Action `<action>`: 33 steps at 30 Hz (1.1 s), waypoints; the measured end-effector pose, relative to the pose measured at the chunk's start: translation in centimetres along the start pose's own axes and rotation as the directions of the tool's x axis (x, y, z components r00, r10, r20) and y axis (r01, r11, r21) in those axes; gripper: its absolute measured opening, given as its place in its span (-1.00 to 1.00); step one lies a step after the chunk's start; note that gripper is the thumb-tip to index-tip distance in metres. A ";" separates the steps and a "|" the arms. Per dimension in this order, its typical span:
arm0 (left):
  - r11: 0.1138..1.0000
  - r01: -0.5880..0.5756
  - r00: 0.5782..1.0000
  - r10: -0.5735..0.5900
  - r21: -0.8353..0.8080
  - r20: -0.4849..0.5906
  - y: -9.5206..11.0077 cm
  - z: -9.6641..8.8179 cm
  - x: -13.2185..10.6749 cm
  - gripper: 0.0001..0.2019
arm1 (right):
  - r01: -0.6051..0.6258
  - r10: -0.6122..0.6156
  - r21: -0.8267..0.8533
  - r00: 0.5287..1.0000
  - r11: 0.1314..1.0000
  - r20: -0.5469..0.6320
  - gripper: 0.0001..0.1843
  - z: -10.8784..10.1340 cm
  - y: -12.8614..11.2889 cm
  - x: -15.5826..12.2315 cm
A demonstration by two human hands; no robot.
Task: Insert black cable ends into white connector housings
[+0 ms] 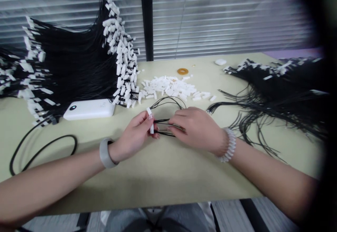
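Currently left hand point(133, 133) grip pinching white plastic tag point(150, 120); right hand point(196, 128) grip pinching black cords point(163, 128).

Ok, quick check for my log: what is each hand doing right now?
Left hand: closed, fingers pinching a white plastic tag.
Right hand: closed, fingers pinching black cords.
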State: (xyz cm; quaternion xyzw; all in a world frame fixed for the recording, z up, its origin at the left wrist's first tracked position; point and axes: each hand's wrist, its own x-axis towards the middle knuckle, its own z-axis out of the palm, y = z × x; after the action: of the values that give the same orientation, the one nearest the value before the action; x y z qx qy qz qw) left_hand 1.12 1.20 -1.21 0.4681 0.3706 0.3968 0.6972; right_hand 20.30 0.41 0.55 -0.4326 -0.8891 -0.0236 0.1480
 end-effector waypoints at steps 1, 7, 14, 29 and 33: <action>1.000 -0.001 1.000 0.001 0.003 -0.002 0.0 0.0 0.0 -0.86 | -0.008 0.008 -0.001 1.000 1.000 -0.001 -0.77 -0.1 0.1 0.0; 1.000 0.006 1.000 -0.005 0.030 -0.010 0.1 0.1 0.0 -0.85 | -0.174 0.209 0.119 0.867 0.978 -0.452 -0.83 -1.6 1.9 -0.6; 0.998 0.021 1.000 -0.021 0.056 0.004 0.3 0.2 -0.2 -0.85 | -0.206 0.529 0.496 0.479 0.844 -0.701 -0.85 -2.3 4.1 0.1; 0.998 0.023 1.000 -0.023 -0.052 -0.004 0.1 0.0 0.0 -0.87 | -0.154 0.536 0.663 0.731 0.733 -0.423 -0.80 -0.7 6.7 -0.3; 0.999 0.021 1.000 -0.021 -0.029 -0.005 0.1 0.0 0.0 -0.87 | -0.202 0.508 0.589 0.753 0.783 -0.418 -0.85 -1.3 5.7 0.1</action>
State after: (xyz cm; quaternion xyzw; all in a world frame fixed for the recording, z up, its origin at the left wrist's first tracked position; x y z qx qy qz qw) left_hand 1.14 1.25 -1.14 0.4531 0.3717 0.3959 0.7070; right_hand 24.97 3.76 1.35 -0.5184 -0.6764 0.1167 0.5101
